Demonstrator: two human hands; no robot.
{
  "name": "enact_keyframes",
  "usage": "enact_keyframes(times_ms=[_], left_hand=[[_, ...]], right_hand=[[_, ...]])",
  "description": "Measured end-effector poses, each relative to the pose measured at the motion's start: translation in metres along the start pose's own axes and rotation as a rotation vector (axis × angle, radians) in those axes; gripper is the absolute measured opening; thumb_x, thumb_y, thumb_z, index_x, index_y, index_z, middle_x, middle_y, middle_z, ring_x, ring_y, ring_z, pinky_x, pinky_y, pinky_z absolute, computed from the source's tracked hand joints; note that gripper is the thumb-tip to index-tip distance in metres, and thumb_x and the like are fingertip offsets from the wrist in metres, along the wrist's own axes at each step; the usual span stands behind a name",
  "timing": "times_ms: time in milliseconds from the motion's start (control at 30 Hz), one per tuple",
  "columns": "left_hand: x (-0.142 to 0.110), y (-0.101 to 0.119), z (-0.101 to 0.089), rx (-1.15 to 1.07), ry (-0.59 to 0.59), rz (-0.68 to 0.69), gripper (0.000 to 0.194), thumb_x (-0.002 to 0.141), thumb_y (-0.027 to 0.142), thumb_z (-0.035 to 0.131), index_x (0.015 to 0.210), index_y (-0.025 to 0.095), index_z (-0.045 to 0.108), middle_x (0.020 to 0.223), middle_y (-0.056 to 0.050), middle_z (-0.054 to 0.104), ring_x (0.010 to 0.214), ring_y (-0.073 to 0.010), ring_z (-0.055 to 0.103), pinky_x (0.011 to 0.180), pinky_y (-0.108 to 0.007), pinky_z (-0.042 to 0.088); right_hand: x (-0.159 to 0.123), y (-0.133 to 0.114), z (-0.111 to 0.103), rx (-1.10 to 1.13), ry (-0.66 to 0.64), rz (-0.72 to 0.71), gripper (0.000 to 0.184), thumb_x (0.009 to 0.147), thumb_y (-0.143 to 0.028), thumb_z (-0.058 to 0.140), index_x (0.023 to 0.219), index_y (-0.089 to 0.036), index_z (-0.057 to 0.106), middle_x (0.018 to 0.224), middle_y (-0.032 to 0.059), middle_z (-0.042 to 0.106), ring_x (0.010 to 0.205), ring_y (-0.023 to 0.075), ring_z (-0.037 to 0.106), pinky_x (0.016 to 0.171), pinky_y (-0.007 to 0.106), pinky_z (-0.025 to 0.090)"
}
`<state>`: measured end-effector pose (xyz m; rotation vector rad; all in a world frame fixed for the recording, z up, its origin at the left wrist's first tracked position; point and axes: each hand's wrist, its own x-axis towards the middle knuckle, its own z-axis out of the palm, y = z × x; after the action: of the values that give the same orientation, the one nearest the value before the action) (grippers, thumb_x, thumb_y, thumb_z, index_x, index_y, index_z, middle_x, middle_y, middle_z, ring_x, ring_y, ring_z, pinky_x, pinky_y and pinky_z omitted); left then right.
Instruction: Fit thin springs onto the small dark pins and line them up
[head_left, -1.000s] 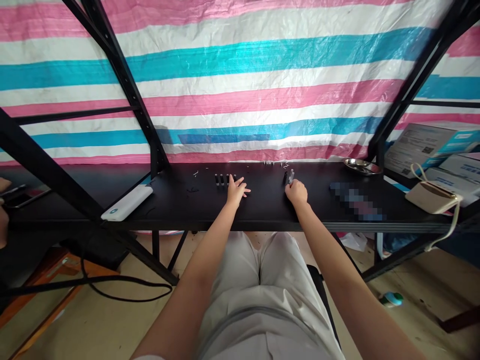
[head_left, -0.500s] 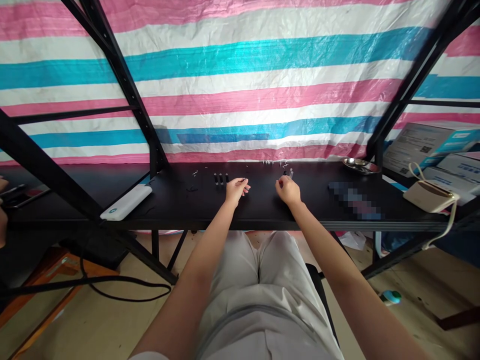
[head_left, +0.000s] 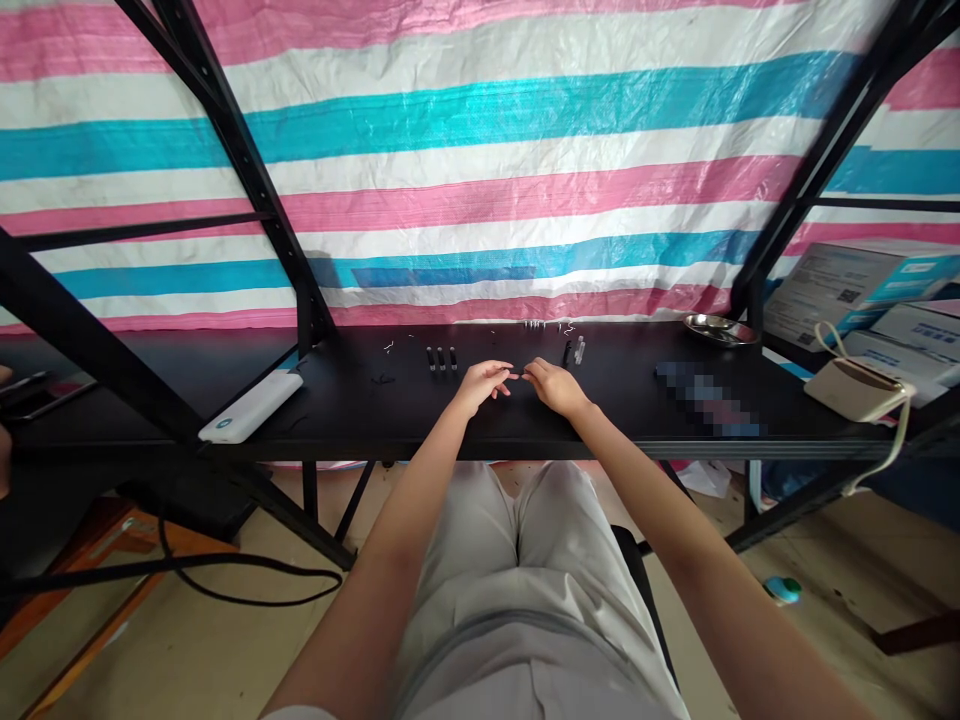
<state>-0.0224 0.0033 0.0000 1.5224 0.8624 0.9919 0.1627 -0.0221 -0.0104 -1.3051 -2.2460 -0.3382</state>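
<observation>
Over the middle of the black table [head_left: 360, 415], my left hand [head_left: 484, 388] and my right hand [head_left: 553, 385] are brought close, fingertips almost meeting. The fingers of each hand are pinched; a small thin piece seems to lie between them, too small to name. Left of my left hand stand three small black tubes with pale ends [head_left: 441, 359] in a row. Behind my right hand are a black tube [head_left: 567, 352] and clear tubes [head_left: 580, 350]. Several tiny white pieces [head_left: 535, 324] lie along the table's back edge.
A white power bank-like case [head_left: 253, 407] lies at the left. To the right are a shiny metal dish [head_left: 720, 330], a blurred-out flat object [head_left: 709, 400], a cream purse [head_left: 855, 388] and boxes [head_left: 840, 290]. Black metal posts [head_left: 255, 170] frame the table. A person's hand shows at far left.
My right hand has moved left from beside the clear tubes to meet my left hand, uncovering the tubes behind it. My left hand has barely shifted.
</observation>
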Motion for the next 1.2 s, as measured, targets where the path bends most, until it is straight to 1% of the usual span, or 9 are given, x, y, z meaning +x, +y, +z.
enact_keyframes(times_ms=[167,300,433,533,667,733,867,1000,1200], left_hand=[[0.0004,0.0008,0.0022,0.038,0.026,-0.014,0.023,0.085,0.025,0.054,0.101,0.009,0.056,0.094,-0.015,0.068,0.051,-0.0079,0.060,0.041,-0.016,0.035],[0.0017,0.0001,0.0042,0.054,0.046,-0.030,0.019,0.086,0.026,0.053,0.096,0.010,0.054,0.085,-0.010,0.067,0.049,-0.0074,0.058,0.039,-0.016,0.035],[0.0032,-0.0018,0.0053,0.060,0.064,-0.039,0.017,0.087,0.030,0.052,0.087,0.013,0.051,0.074,-0.004,0.063,0.048,-0.0068,0.057,0.039,-0.014,0.033],[0.0034,-0.0029,0.0056,0.054,0.057,-0.039,0.019,0.088,0.031,0.050,0.080,0.014,0.048,0.069,-0.001,0.060,0.047,-0.0069,0.057,0.039,-0.014,0.032],[0.0037,-0.0027,0.0065,0.054,0.056,-0.048,0.020,0.089,0.029,0.047,0.075,0.014,0.048,0.066,0.000,0.057,0.045,-0.0067,0.055,0.038,-0.016,0.031],[0.0043,-0.0025,0.0073,0.058,0.064,-0.066,0.024,0.090,0.029,0.044,0.071,0.014,0.047,0.063,0.000,0.056,0.043,-0.0061,0.053,0.037,-0.016,0.030],[0.0060,-0.0027,0.0084,0.064,0.088,-0.101,0.033,0.091,0.034,0.043,0.064,0.015,0.043,0.053,0.001,0.052,0.038,-0.0055,0.049,0.037,-0.016,0.028],[0.0063,-0.0030,0.0086,0.068,0.083,-0.099,0.038,0.091,0.038,0.041,0.060,0.015,0.040,0.051,0.001,0.051,0.038,-0.0054,0.048,0.037,-0.017,0.029],[0.0056,-0.0031,0.0081,0.086,0.094,-0.094,0.041,0.090,0.044,0.041,0.063,0.014,0.047,0.050,0.001,0.051,0.037,-0.0064,0.047,0.037,-0.019,0.030]], right_hand=[[0.0006,-0.0015,-0.0008,-0.026,-0.008,0.018,0.033,0.096,-0.033,0.030,0.101,-0.017,0.058,0.092,0.0073,0.060,0.078,0.0149,0.056,0.065,0.023,0.036],[0.0010,-0.0034,-0.0017,-0.037,-0.012,0.016,0.032,0.096,-0.032,0.031,0.098,-0.017,0.059,0.090,0.0071,0.060,0.076,0.0145,0.056,0.063,0.023,0.035],[0.0015,-0.0046,-0.0020,-0.040,-0.011,0.013,0.032,0.096,-0.032,0.031,0.096,-0.017,0.060,0.089,0.0072,0.060,0.075,0.0143,0.055,0.062,0.023,0.034],[0.0017,-0.0054,-0.0022,-0.057,-0.013,0.005,0.033,0.096,-0.032,0.031,0.095,-0.017,0.060,0.088,0.0070,0.060,0.074,0.0140,0.055,0.061,0.023,0.033],[0.0019,-0.0062,-0.0030,-0.077,-0.024,-0.008,0.033,0.096,-0.031,0.030,0.095,-0.016,0.060,0.088,0.0068,0.060,0.073,0.0136,0.055,0.060,0.023,0.032],[0.0021,-0.0066,-0.0030,-0.075,-0.030,-0.008,0.033,0.096,-0.032,0.030,0.094,-0.016,0.060,0.088,0.0068,0.060,0.072,0.0135,0.054,0.060,0.023,0.032],[0.0024,-0.0069,-0.0019,-0.061,-0.030,-0.010,0.033,0.096,-0.033,0.032,0.093,-0.016,0.060,0.087,0.0068,0.059,0.071,0.0132,0.054,0.058,0.023,0.031],[0.0021,-0.0067,-0.0014,-0.060,-0.020,-0.018,0.034,0.096,-0.034,0.030,0.093,-0.016,0.059,0.088,0.0070,0.059,0.070,0.0130,0.054,0.057,0.023,0.030],[0.0014,-0.0075,-0.0032,-0.062,-0.033,-0.001,0.035,0.096,-0.034,0.030,0.096,-0.017,0.060,0.090,0.0069,0.060,0.072,0.0131,0.055,0.057,0.023,0.030]])
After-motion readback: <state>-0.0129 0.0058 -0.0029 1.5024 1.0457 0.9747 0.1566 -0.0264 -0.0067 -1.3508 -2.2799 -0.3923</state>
